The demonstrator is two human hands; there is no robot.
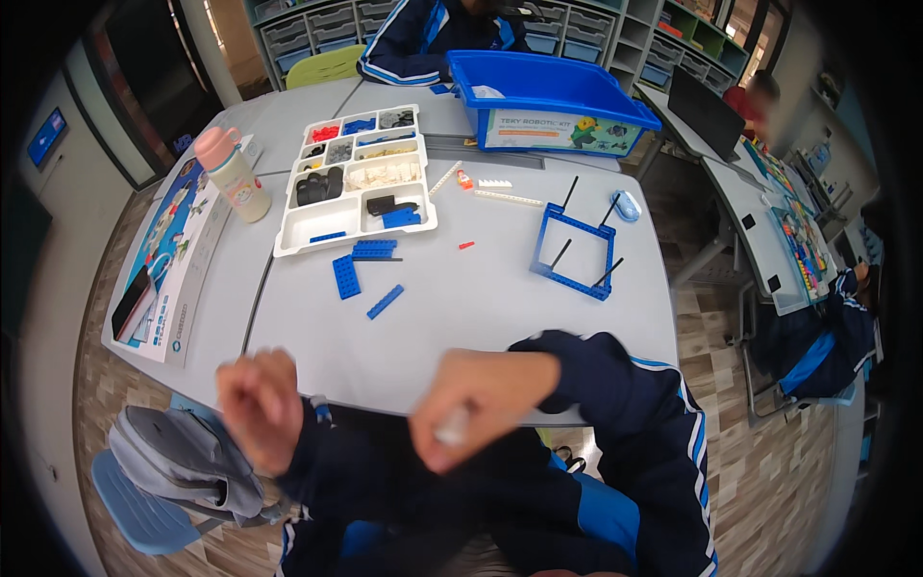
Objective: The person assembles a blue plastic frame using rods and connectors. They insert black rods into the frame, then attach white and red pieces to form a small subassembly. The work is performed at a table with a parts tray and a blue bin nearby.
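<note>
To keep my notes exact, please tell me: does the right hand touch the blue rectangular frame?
Apart. The head view shows grey tabletop between the right hand, by the near edge, and the blue rectangular frame, farther forward.

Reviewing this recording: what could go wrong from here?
1. The right hand seems to hold something whitish, too blurred to identify, by the table's front edge; if it slips, it might drop over the side.
2. The small red piece lies loose on the tabletop, so a passing sleeve could sweep it away.
3. The blue frame with black rods sits near the right edge; a bump might loosen a rod.
</note>
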